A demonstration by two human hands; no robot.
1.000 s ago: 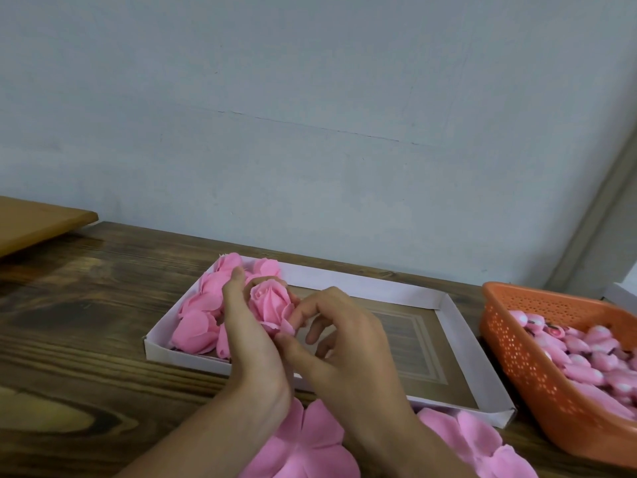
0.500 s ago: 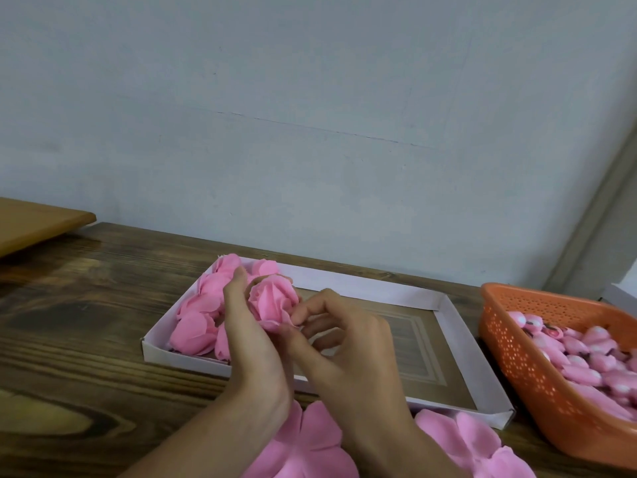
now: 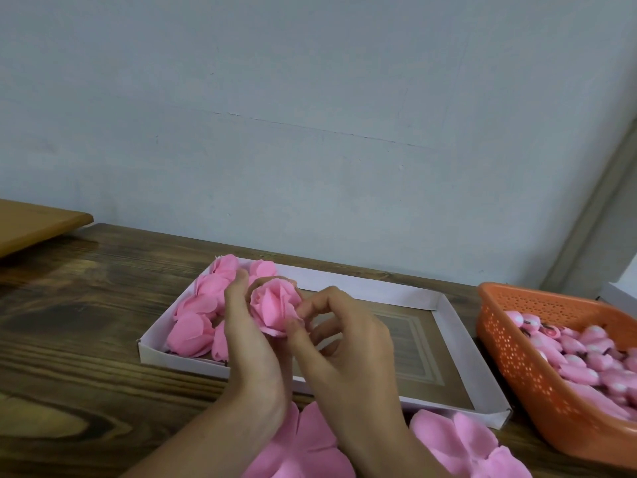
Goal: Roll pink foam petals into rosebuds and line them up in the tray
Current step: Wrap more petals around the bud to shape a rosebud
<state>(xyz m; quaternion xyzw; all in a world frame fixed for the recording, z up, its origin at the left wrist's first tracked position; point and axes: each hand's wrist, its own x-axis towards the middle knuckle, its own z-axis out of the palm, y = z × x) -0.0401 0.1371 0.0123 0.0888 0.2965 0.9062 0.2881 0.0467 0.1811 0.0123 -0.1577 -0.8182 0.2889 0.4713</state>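
Note:
A pink foam rosebud [image 3: 274,307] is held above the left part of the white cardboard tray [image 3: 451,312]. My left hand [image 3: 250,343] cups it from the left with curled fingers. My right hand [image 3: 348,353] pinches its lower right petal edge between thumb and fingertips. Several finished rosebuds [image 3: 203,305] lie packed in the tray's left end, partly hidden behind my left hand. Flat pink foam petals [image 3: 462,443] lie on the wooden table in front of the tray, some under my forearms.
An orange perforated basket [image 3: 517,357] holding several small pink bud cores stands at the right edge. The tray's right half shows its brown bottom. A wooden board [image 3: 34,225] juts in at the far left. A grey wall runs behind the table.
The rosebud has turned slightly in my hands and its outer petal sits closer round it. My right fingers have shifted along the bud's lower right edge. Both hands stay above the tray.

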